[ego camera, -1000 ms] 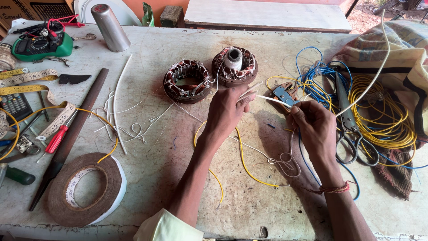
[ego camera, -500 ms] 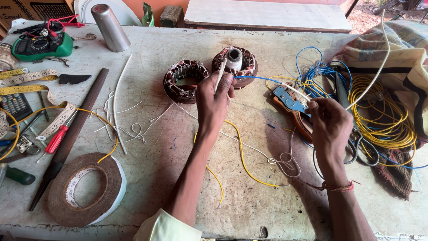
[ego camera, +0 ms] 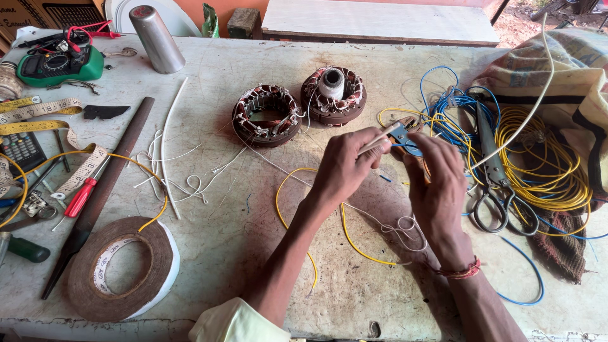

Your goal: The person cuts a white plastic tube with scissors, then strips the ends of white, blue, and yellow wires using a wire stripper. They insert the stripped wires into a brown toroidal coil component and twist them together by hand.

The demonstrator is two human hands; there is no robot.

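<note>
My left hand [ego camera: 345,166] pinches a short piece of white sleeve tubing [ego camera: 379,138] between thumb and fingers, above the worn workbench [ego camera: 253,266]. My right hand [ego camera: 437,183] is closed around blue-handled pliers [ego camera: 401,134], whose jaws sit at the tip of the tubing. Both hands hover in the middle of the bench, close together. Two wound motor stators lie beyond them: one [ego camera: 266,115] empty in the middle, the other [ego camera: 334,95] with a white spool standing in it. A yellow wire [ego camera: 347,234] and thin white string [ego camera: 405,227] lie under my forearms.
Left: brown tape roll [ego camera: 120,269], long flat file [ego camera: 101,190], red screwdriver [ego camera: 81,196], measuring tape [ego camera: 38,109], green multimeter [ego camera: 57,63], metal cylinder [ego camera: 155,38]. Right: scissors [ego camera: 497,190], coils of yellow wire [ego camera: 544,158] and blue wire [ego camera: 453,114], patterned cloth [ego camera: 570,69].
My left hand has pulled back from the spool on the far stator toward the middle. My right hand has come left to meet it with the pliers at the white tubing.
</note>
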